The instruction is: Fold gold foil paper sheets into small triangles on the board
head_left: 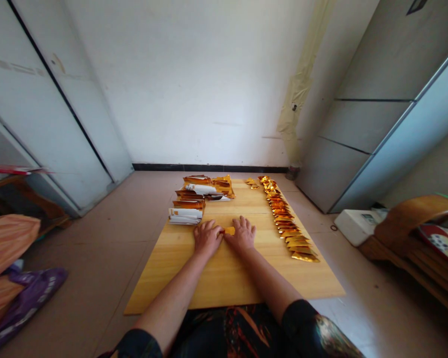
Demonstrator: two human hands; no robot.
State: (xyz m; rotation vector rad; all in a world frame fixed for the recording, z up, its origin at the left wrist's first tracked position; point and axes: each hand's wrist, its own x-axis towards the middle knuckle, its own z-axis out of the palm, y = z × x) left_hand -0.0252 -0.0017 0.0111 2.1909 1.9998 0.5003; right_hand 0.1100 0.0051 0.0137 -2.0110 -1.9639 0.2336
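Note:
Near the middle of a wooden board, a small piece of gold foil paper (229, 230) lies between my two hands. My left hand (207, 238) rests low over the board with curled fingers, its thumb and forefinger closed at the paper's left end. The right end is held between the thumb and forefinger of my right hand (242, 234), whose other fingers are spread on the wood. Much of the paper is hidden by my fingers. Just beyond my left hand is a stack of gold and white paper sheets (186, 215). Folded gold foil pieces (286, 223) form a long row to the right.
The wooden board (164, 286) lies in front of my lap. More gold sheets (222, 185) and a few small folded pieces (252, 183) are at its far side. A grey fridge (354, 109), a white box (358, 226) and wooden furniture (399, 238) stand right; a purple bag (33, 298) lies left.

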